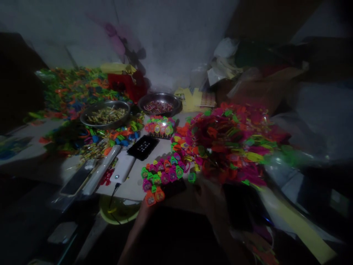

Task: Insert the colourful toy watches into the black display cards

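Observation:
A black tray (176, 187) holding several neon toy watches (162, 173) lies at the table's near edge. My left hand (143, 212) comes up from below and grips the tray's near left corner, under two orange watches (154, 195). My right hand (209, 197) is dark and blurred, just right of the tray. Its fingertips are next to a loose green watch (192, 177), at the foot of a big heap of pink, orange and green watches (228, 143). Whether its fingers are closed is hidden in the dark.
A second filled tray (160, 129) and an empty black tray (142, 147) lie further back. Two metal bowls (105, 115) (160, 105) stand behind them, beside a heap of coloured straps (71, 92). A white power bank (122, 167) and a phone (77, 180) lie at the left.

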